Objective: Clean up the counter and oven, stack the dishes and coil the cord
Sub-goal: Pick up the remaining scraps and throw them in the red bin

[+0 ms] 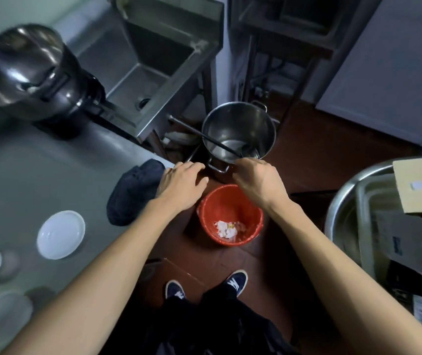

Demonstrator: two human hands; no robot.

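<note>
Hands: left hand [181, 184] spread flat, fingers relaxed, above the counter [33, 180] edge; right hand [254, 179] with fingers curled down, grip unclear.
Bin [230, 213]: red, on the floor below both hands, paper scraps inside.
Cloth [134, 190]: dark, on counter beside left hand.
Plate [60, 234]: white, on counter.
Pot [239, 131]: steel, beyond bin.

Commercial kitchen, back-of-house. Stainless steel bench [38, 175] runs to a deep steel sink [151, 60] on metal legs. Large steel stockpot [239, 129] stands on the brown tiled floor [320, 149], a ladle [204, 135] inside. Big steel basin [343, 208] at right; red waste bin [230, 213] below.
</note>
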